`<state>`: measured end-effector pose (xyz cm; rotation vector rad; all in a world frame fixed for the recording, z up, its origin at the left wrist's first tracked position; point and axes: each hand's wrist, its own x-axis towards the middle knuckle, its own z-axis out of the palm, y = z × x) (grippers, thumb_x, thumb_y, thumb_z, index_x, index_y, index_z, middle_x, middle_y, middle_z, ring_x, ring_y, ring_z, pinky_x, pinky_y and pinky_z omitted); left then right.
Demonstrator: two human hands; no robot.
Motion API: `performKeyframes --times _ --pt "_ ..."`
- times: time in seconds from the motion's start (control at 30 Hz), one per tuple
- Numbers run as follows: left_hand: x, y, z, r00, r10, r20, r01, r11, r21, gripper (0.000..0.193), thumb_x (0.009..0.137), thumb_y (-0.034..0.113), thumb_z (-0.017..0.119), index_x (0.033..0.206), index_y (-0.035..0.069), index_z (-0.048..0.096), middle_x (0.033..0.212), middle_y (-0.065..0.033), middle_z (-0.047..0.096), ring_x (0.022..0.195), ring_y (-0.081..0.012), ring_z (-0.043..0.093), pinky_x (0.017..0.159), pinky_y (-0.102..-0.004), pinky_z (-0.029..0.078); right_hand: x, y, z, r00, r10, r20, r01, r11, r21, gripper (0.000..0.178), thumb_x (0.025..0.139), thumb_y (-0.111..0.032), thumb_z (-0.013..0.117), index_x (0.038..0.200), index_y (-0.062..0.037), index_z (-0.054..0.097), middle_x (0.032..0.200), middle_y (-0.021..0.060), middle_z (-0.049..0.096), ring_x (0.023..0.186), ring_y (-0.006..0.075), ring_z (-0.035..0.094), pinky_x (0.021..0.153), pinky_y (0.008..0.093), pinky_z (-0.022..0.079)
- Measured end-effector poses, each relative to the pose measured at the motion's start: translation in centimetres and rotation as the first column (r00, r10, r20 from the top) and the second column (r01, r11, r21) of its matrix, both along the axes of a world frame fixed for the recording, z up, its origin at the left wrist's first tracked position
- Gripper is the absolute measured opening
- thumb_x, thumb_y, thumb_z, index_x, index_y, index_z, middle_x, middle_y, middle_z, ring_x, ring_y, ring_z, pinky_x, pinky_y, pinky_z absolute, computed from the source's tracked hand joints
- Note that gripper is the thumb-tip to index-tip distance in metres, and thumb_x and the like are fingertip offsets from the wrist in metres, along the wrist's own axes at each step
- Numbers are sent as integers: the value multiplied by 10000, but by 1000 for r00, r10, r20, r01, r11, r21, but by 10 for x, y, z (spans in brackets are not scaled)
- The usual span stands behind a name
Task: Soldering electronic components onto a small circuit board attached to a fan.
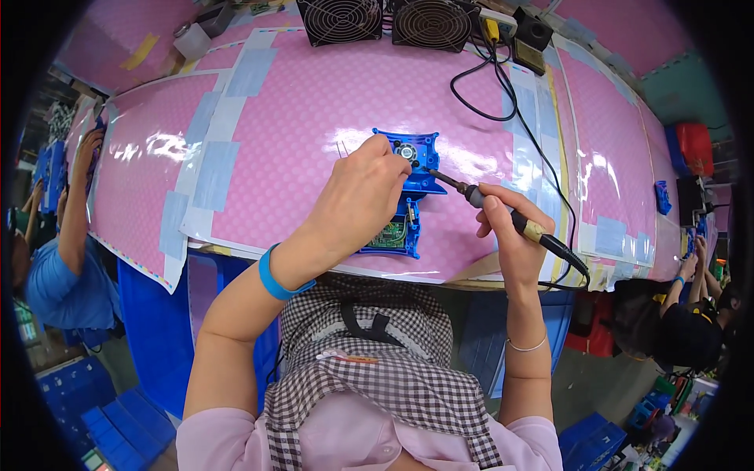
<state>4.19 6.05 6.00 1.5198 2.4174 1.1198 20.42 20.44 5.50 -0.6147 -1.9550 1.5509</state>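
My right hand (514, 228) holds a soldering iron (479, 196) like a pen. The iron's tip points left and meets the upper blue plastic housing (428, 184) beside a small round speaker (408, 153). My left hand (357, 192) is bent over the housing's left side with its fingers pinched together. Two thin metal prongs stick out past its knuckles, but what the fingers grip is hidden. Just below, partly under my left wrist, lies a second blue housing part (415, 247) with a green circuit board (389, 235) inside.
Two black fans (342, 20) stand at the table's far edge. A black cable (542, 157) loops down the right side to the iron. Pink sheeting (275, 157) covers the table. A blue bin (157, 330) sits below the left edge. Co-workers (67, 275) sit at both sides.
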Motion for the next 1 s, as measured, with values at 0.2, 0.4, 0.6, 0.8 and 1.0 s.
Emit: performKeyframes --times 0.2,0.4,0.6,0.8,1.0 --pt "-22 -44 8 866 380 325 -427 900 88 95 823 85 641 839 -6 663 794 -142 636 721 -233 610 629 -343 468 5 2 1 1000 -23 -9 23 1000 0 195 877 -62 610 1016 64 663 741 104 647 577 127 584 538 229 466" --pt "-13 -44 -23 873 345 345 -408 903 131 147 789 91 726 883 -15 686 794 -11 636 617 -39 458 536 -210 357 2 3 4 999 -41 -25 40 999 -18 208 877 -86 616 1016 60 664 735 105 647 579 130 587 539 235 468" --pt "6 -29 -1 963 224 150 -258 929 266 139 774 77 721 894 9 705 798 8 646 577 -16 405 499 -198 318 3 1 -3 1000 -13 -11 13 1000 -1 193 876 -51 604 1022 62 661 715 101 634 571 130 573 540 235 462" --pt "4 -4 -6 792 82 605 -250 948 198 102 762 63 668 838 2 698 771 -122 681 697 -191 653 659 -263 500 4 1 -5 1000 -19 -17 18 999 -30 196 877 -51 601 1023 65 660 715 103 632 573 133 575 541 236 463" --pt "4 2 -8 974 106 201 -121 991 61 149 755 108 630 832 -2 695 791 -165 669 721 -289 655 662 -368 507 5 2 -6 1000 -10 -16 10 999 -32 203 877 -61 605 1024 67 658 715 110 636 573 136 579 544 237 465"
